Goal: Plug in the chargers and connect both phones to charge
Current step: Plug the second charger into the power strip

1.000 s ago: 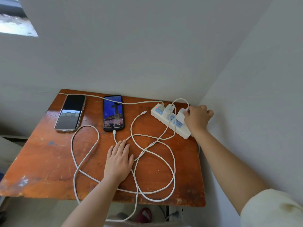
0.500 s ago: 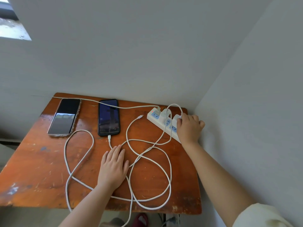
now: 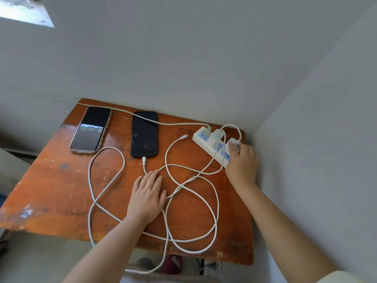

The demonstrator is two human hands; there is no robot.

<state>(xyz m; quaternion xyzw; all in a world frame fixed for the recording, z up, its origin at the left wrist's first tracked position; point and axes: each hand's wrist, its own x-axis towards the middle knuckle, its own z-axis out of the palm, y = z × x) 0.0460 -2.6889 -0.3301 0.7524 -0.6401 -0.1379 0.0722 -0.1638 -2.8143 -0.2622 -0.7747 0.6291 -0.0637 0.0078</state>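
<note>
Trouble is likeliest at the long white power strip [image 3: 212, 148], which sits loose on the worn reddish wooden table [image 3: 51, 193]: the right hand [image 3: 242, 162] pinches a small white charger block [image 3: 233, 142] over a socket, and a skewed push could slide the strip or tug the tangled white cables [image 3: 191, 180]. The left hand [image 3: 145, 198] lies flat, fingers spread, pinning a cable near the black phone [image 3: 144, 134], which is already connected. The silver-edged phone [image 3: 90, 130] lies unconnected beside it, while the free connector [image 3: 184, 137] rests near the strip. Looping cables cross the path between them and could snag.
</note>
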